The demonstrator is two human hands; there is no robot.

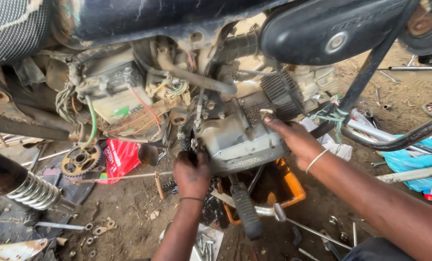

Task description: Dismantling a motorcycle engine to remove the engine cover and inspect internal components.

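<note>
A motorcycle engine case (235, 140), grey and dirty, hangs in the frame at the centre of the head view. My left hand (191, 174) is curled against the lower left edge of the case, fingers closed on a part there that I cannot make out. My right hand (293, 137) rests on the case's upper right side, thumb up near the cylinder fins (278, 92). A thin bangle (317, 159) sits on that wrist.
An orange tray (293, 186) lies under the engine, behind a black footpeg (247, 210). A sprocket (80, 159) and a red bag (121, 157) lie left. A coil spring shock (34, 192) crosses the left edge. Bolts and tools scatter over the dirt; blue plastic (411, 162) lies right.
</note>
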